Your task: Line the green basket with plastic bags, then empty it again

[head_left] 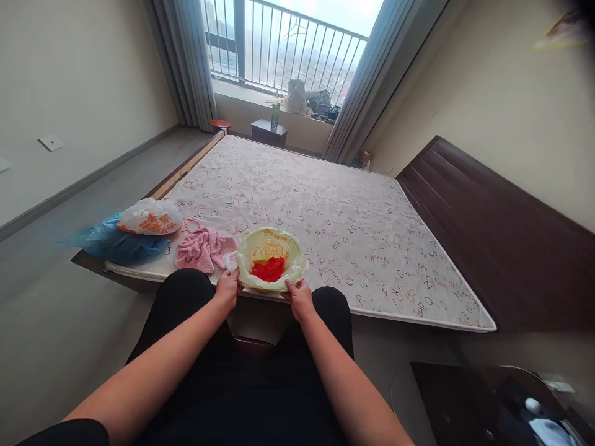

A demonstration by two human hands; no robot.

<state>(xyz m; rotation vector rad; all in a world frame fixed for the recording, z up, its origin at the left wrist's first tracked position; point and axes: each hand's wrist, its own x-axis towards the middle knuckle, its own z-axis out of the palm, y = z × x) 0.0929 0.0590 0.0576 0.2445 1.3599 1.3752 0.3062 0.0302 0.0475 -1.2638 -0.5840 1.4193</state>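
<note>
We sit with our left knee (188,291) and right knee (332,306) bent and spread apart. Our bare left forearm (153,370) slants forward and inward from a dark sleeve (65,433); our bare right forearm (346,375) slants inward from the other side. Our left grip (228,290) and right grip (300,298) lie between the knees, apart but near each other, both curled in a pinch

One view, head-worn. Looks forward and down from 6 o'clock, over the wearer's lap (269,396). Left hand (227,290) and right hand (300,298) close below; mattress (344,210) near, mid-frame; window (240,40) well off at 12, headboard (493,229) at 3.
</note>
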